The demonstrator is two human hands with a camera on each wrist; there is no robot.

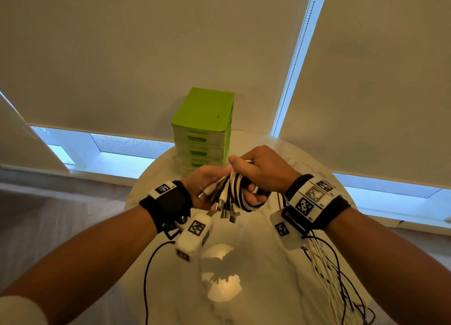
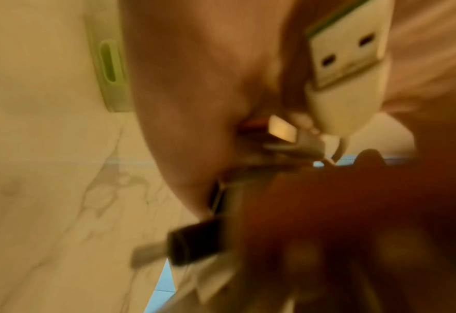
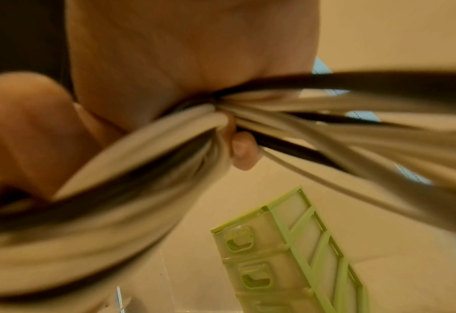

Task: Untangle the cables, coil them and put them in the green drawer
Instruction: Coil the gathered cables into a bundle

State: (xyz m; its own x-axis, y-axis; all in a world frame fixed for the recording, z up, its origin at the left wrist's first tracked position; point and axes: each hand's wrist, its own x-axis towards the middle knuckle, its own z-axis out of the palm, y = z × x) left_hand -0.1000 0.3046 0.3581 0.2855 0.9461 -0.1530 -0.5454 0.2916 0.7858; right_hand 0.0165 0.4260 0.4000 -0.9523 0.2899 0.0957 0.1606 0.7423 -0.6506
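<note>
Both hands grip one cable bundle above the table.
Left hand [image 1: 205,185] and right hand [image 1: 262,176] curl round the cables [image 1: 238,190]; plugs point near-down, loose ends trail right; one drawer unit [image 1: 203,129] stands far.

Both wrist views are blurred; the cables [image 1: 341,288] run off the bottom edge, perhaps still tangled.

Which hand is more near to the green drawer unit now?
Left. The left hand is just in front of the drawer unit, overlapping its bottom drawers in the head view. The right hand is beside it, further right.
</note>
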